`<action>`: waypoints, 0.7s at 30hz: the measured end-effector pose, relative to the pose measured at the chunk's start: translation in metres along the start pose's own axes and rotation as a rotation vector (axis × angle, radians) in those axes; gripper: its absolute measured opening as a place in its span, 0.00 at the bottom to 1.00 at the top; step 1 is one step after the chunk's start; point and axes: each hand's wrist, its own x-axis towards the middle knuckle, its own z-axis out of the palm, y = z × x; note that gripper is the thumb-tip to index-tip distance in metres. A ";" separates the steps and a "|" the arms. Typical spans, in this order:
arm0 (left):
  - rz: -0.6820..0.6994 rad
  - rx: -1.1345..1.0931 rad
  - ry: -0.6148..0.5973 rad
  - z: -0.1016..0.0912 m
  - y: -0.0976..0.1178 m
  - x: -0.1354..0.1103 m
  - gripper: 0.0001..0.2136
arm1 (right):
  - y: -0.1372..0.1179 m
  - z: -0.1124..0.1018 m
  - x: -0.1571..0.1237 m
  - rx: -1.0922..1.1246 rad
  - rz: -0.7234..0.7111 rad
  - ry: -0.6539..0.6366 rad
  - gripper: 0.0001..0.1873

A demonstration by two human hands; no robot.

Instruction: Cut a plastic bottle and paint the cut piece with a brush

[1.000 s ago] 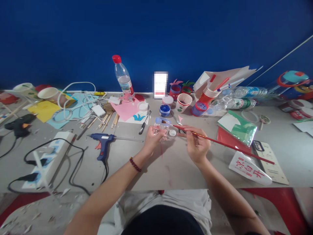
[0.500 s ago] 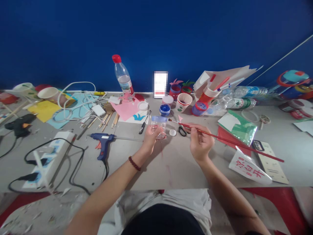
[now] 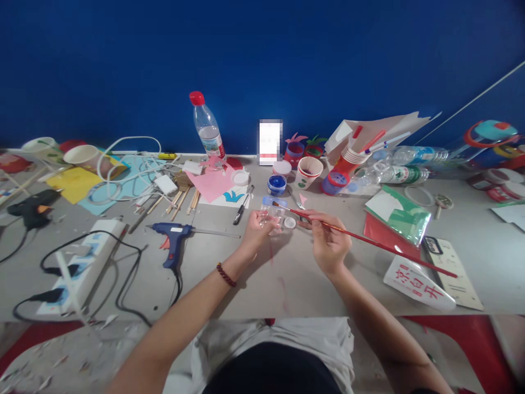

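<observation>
My left hand (image 3: 256,231) is closed round a small clear plastic cup (image 3: 272,214) with a blue-painted rim, held just above the grey table (image 3: 213,273). My right hand (image 3: 327,243) pinches a long red-handled paintbrush (image 3: 369,242). The brush tip touches the cup's rim at the top. A small white cap (image 3: 290,222) lies on the table between the two hands. An open pot of blue paint (image 3: 276,184) stands just behind the cup.
A blue glue gun (image 3: 174,241) and a power strip (image 3: 84,262) with cables lie to the left. A water bottle (image 3: 206,127), paper cups (image 3: 308,171), scissors (image 3: 297,202), pink paper (image 3: 211,183) and lying bottles (image 3: 394,172) crowd the back. Red and green sheets (image 3: 400,216) lie to the right.
The cup stood upright with the brush lifted away to its right half a second ago. Now the cup is tilted again and the brush tip is back on its rim.
</observation>
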 end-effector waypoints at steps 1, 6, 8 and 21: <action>0.001 0.002 0.002 0.000 0.000 0.000 0.23 | 0.000 0.000 0.000 0.002 0.000 0.004 0.11; 0.002 0.001 -0.004 -0.001 -0.002 0.001 0.24 | 0.002 -0.002 0.000 -0.014 0.017 -0.002 0.10; 0.008 0.004 -0.003 -0.002 -0.003 0.002 0.24 | 0.002 -0.002 -0.001 -0.035 0.027 -0.002 0.09; 0.019 -0.162 -0.062 -0.006 0.000 0.004 0.28 | 0.003 -0.007 0.005 -0.141 0.011 0.036 0.08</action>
